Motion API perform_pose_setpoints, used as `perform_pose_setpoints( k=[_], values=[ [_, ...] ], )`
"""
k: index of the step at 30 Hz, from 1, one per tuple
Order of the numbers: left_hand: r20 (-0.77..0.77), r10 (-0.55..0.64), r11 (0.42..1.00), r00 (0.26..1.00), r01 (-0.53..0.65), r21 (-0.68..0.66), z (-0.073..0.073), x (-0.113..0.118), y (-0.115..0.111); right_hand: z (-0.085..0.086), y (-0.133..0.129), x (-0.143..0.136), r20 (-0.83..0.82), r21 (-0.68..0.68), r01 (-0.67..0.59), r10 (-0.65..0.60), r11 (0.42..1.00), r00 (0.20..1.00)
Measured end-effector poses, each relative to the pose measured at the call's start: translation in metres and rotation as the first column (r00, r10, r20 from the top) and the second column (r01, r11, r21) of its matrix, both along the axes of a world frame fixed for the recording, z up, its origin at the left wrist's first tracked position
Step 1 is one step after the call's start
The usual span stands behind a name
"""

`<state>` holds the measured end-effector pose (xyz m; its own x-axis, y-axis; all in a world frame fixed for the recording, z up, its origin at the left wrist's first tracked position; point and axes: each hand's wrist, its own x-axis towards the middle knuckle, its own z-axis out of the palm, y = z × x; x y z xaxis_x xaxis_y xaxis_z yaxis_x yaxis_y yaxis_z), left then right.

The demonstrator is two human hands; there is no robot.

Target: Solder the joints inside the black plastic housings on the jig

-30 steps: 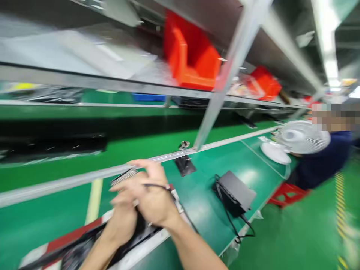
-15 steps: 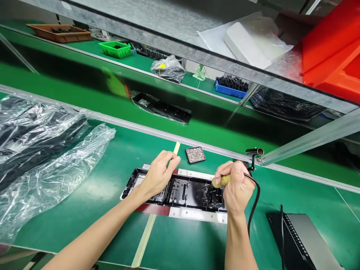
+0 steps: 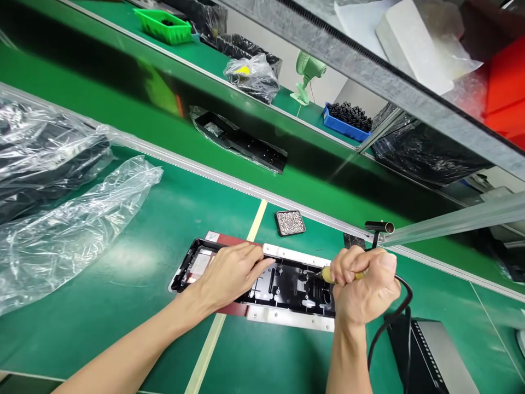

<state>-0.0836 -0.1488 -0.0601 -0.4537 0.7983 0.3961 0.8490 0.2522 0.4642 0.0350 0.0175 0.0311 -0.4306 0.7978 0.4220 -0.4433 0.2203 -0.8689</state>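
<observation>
A long black housing (image 3: pixel 287 284) lies in a red and white fixture (image 3: pixel 293 318) on the green bench. My left hand (image 3: pixel 240 271) rests over the housing's middle, fingers slightly apart at its upper edge, holding nothing visible. In a closed fist, my right hand (image 3: pixel 365 282) grips the yellowish handle of a corded tool (image 3: pixel 327 274). The tool's thin tip points left, over the right part of the housing; whether it touches is too small to tell. Behind the fixture sits a small tray of tiny metal parts (image 3: pixel 290 222).
A tool holder (image 3: pixel 379 227) stands behind my right hand, and a black and grey panel (image 3: pixel 447 355) lies at the right. Plastic-wrapped parts (image 3: pixel 45 158) cover the left. A bagged black part (image 3: pixel 241 139) rests beyond the rail. A metal shelf (image 3: pixel 369 71) crosses above.
My left hand has lowered onto the housing from above it. My right hand has shifted right with the tool, whose handle now lies flatter. The whole view has tilted.
</observation>
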Motion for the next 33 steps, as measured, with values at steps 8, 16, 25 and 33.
perform_pose_setpoints(
  k=[8, 16, 25, 33],
  values=[
    [-0.115, -0.069, 0.996, 0.991, 0.061, -0.072, -0.010, 0.008, -0.001, -0.002, 0.003, 0.001, 0.002, 0.027, 0.058, -0.058, 0.998, 0.998],
    [-0.125, -0.074, 0.994, 0.989, 0.062, -0.092, -0.013, 0.008, 0.000, -0.004, 0.009, 0.006, -0.035, 0.035, -0.017, 0.019, 0.999, 0.999],
    [-0.133, -0.067, 0.995, 0.989, 0.055, -0.089, -0.012, 0.008, 0.000, -0.007, 0.014, 0.012, -0.037, -0.029, -0.085, 0.084, 0.996, 0.996],
    [-0.129, -0.062, 0.994, 0.990, 0.050, -0.093, -0.013, 0.008, 0.000, -0.008, 0.013, 0.011, -0.062, -0.011, -0.088, 0.087, 0.996, 0.994]
  ],
)
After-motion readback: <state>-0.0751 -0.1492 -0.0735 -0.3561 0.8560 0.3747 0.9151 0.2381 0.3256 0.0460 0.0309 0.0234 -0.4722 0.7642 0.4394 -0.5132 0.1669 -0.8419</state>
